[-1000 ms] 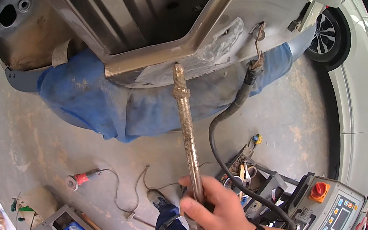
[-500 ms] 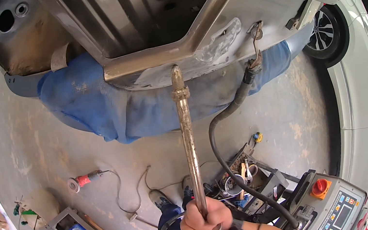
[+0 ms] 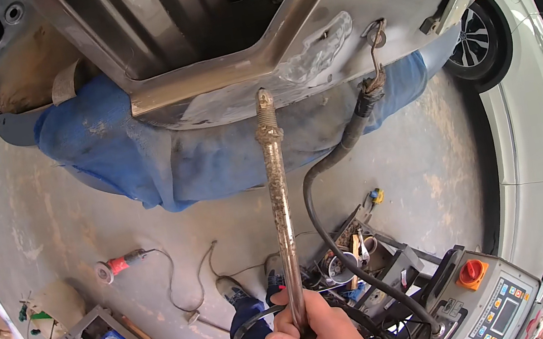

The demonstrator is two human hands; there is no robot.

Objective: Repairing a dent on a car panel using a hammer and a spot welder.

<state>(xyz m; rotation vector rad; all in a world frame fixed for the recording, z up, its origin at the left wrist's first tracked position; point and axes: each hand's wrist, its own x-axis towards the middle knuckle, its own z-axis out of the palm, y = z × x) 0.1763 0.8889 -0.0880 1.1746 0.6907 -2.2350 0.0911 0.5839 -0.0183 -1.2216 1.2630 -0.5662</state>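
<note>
My right hand [image 3: 327,338] is at the bottom middle, its fingers curled round the steel rod of a slide hammer [image 3: 283,218]. Its thumb sticks out to the left, away from the rod. The rod runs up to a threaded, pointed end at the bare metal car body panel [image 3: 216,103]; I cannot tell if the tip touches it. Below my hand, the tool's lower end is mostly hidden. On the panel's right, a thick black cable [image 3: 326,232] ends at a bent metal piece hooked at a small hole. My left hand is out of view.
A blue cloth [image 3: 213,165] drapes below the panel. On the floor lies a red angle grinder [image 3: 118,265] with its cord. A control unit [image 3: 491,305] with an orange-red knob, a tool cart [image 3: 373,253] and a grey shelf trolley [image 3: 88,325] stand near. A white car [image 3: 536,144] is at right.
My right hand's grip has loosened from a closed fist, and its thumb now points out left. The panel and cloth have shifted slightly left and up in the view.
</note>
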